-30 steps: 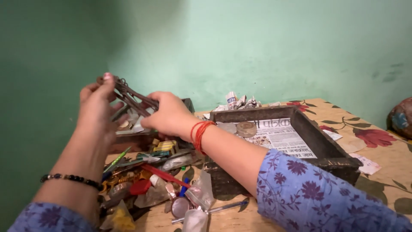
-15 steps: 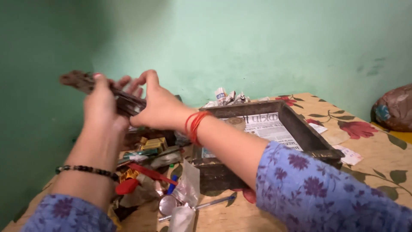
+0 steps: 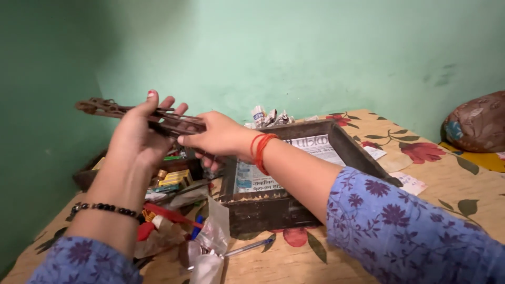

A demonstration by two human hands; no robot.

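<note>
Both hands (image 3: 138, 138) (image 3: 216, 138) are pinching rusty metal tongs (image 3: 142, 113); stiff, probably light, best gripped mid-length.

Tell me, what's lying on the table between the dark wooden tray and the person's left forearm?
In the head view, a heap of odds and ends fills the stretch between tray and left forearm: small yellow boxes, a red-handled tool, clear plastic bags and a pen.
</note>
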